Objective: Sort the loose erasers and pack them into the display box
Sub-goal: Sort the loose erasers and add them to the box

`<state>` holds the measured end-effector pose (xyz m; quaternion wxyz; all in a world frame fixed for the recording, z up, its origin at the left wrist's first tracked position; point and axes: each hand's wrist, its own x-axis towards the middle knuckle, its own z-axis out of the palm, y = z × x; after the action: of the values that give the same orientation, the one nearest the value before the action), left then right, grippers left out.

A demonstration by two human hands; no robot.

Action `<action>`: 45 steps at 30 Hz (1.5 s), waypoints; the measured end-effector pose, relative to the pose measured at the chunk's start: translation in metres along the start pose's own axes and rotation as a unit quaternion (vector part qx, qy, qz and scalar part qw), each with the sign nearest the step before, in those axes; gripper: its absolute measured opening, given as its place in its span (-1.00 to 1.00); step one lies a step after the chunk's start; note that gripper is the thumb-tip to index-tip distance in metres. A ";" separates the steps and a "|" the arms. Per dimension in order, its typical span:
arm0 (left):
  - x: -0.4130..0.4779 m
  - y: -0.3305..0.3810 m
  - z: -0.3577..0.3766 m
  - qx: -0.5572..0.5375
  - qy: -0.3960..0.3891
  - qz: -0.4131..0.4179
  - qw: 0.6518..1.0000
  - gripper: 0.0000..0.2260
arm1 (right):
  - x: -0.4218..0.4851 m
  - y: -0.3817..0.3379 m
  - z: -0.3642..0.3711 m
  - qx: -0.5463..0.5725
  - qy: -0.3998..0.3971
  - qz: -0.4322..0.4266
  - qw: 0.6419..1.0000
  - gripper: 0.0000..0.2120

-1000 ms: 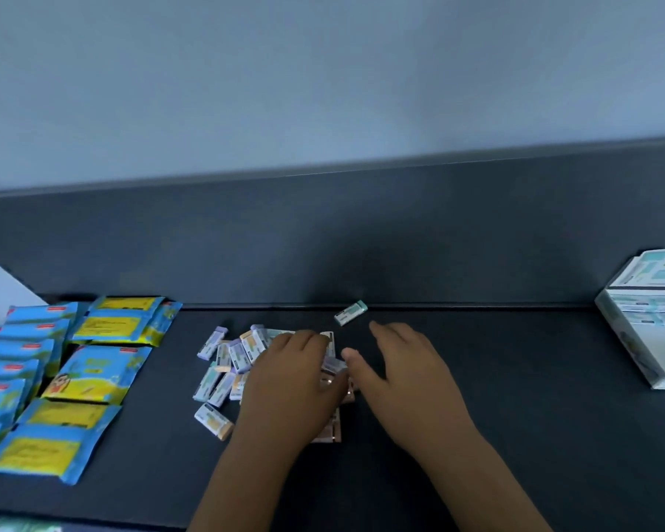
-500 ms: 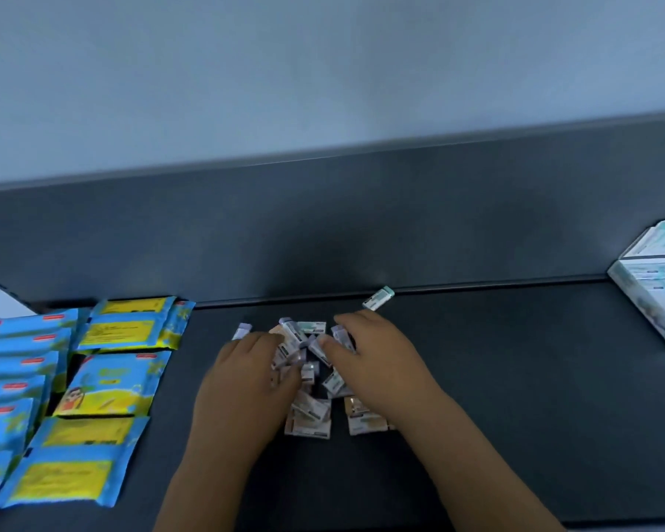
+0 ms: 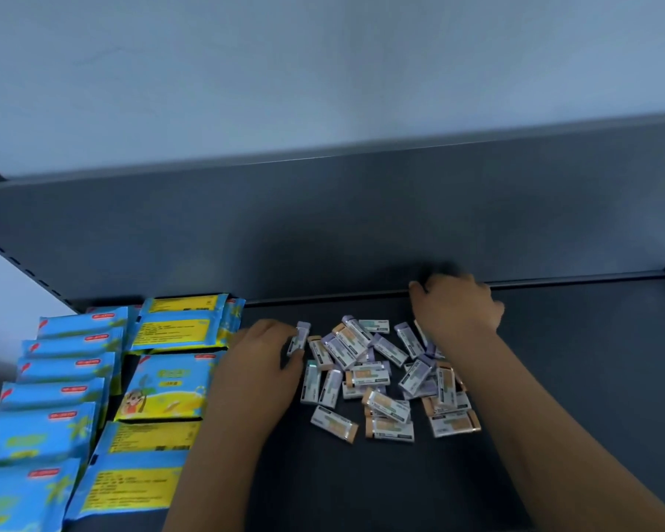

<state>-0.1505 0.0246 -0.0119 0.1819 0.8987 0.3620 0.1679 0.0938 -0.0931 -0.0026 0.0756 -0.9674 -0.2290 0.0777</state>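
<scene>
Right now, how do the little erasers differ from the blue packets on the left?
The erasers are small blocks; the blue packets are far larger, flat pouches. The erasers lie jumbled in a heap; the blue packets overlap in tidy rows. Both rest on the dark shelf.

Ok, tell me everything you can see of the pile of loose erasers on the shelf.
The pile of small rectangular erasers lies loose on the dark grey shelf, between the hands. Each is a short block in a printed paper sleeve, ends lilac, tan or pale green. They lie flat at all angles, many overlapping. The left hand pinches the leftmost eraser; the right hand is at the far right corner, forearm above a few.
</scene>
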 end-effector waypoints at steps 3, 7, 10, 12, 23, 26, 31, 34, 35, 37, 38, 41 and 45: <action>0.003 0.003 0.005 -0.020 -0.002 0.027 0.999 -0.76 | -0.004 -0.005 0.003 0.002 0.033 -0.004 0.999 -0.64; 0.011 0.009 0.010 -0.032 -0.014 0.047 0.998 -0.76 | -0.008 -0.007 0.012 0.055 0.044 -0.062 0.996 -0.90; 0.017 0.016 0.010 -0.034 -0.016 0.061 0.997 -0.75 | -0.009 -0.006 0.015 0.140 0.026 -0.093 0.985 -0.80; 0.021 0.019 0.011 -0.031 -0.018 0.069 0.997 -0.74 | -0.011 -0.006 0.013 0.178 0.020 -0.113 0.977 -0.76; 0.013 -0.002 0.014 0.025 -0.063 0.110 0.992 -0.59 | -0.034 -0.006 0.007 0.325 -0.034 -0.291 0.899 -0.64; 0.005 -0.006 0.012 0.027 -0.060 0.105 0.992 -0.56 | -0.038 -0.011 0.009 0.308 0.005 -0.326 0.894 -0.65; -0.008 -0.020 0.006 0.022 -0.029 0.066 0.997 -0.44 | -0.044 -0.023 0.015 0.313 -0.030 -0.337 0.888 -0.65; -0.016 -0.027 0.003 0.006 -0.022 0.063 0.998 -0.51 | -0.047 -0.026 0.018 0.318 -0.031 -0.332 0.888 -0.63; -0.018 -0.028 0.002 0.008 -0.026 0.078 0.997 -0.53 | -0.048 -0.027 0.019 0.319 -0.027 -0.334 0.886 -0.64; -0.022 -0.028 0.003 0.007 -0.040 0.116 0.992 -0.57 | -0.050 -0.030 0.020 0.322 -0.018 -0.343 0.882 -0.65; -0.024 -0.029 0.005 0.009 -0.045 0.136 0.990 -0.58 | -0.051 -0.031 0.021 0.325 -0.014 -0.347 0.880 -0.66; -0.027 -0.027 0.009 0.025 -0.053 0.156 0.986 -0.65 | -0.055 -0.030 0.022 0.335 -0.018 -0.342 0.878 -0.67; -0.030 -0.019 0.008 0.061 -0.040 0.129 0.989 -0.75 | -0.063 -0.026 0.022 0.368 -0.004 -0.332 0.869 -0.67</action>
<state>-0.1792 0.0142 -0.0324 0.1173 0.9535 0.2446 0.1313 0.0226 -0.0966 -0.0116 0.4466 -0.7363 -0.4914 0.1303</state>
